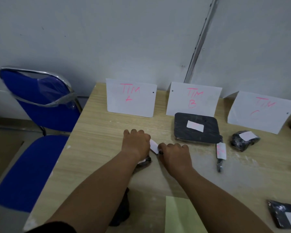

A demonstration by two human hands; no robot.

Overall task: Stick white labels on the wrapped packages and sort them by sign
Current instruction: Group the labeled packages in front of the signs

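Note:
Three white signs lean on the wall: TIM A (pixel 131 98), TIM B (pixel 193 99), TIM C (pixel 262 111). My left hand (pixel 136 143) and right hand (pixel 175 154) rest with curled fingers on a small black wrapped package (pixel 145 161) in front of sign A, mostly hidden under them. A white label (pixel 154 146) shows between the hands. A flat black package (pixel 196 127) with a label lies before sign B, a thin labelled one (pixel 220 154) beside it. A lumpy labelled package (pixel 244 140) sits before sign C.
A blue folding chair (pixel 40 105) stands left of the wooden table (pixel 94 132). A pale green sheet (pixel 180 214) lies at the near edge, a black bundle (pixel 123 207) by my left forearm, and another black labelled package (pixel 286 214) at the right corner.

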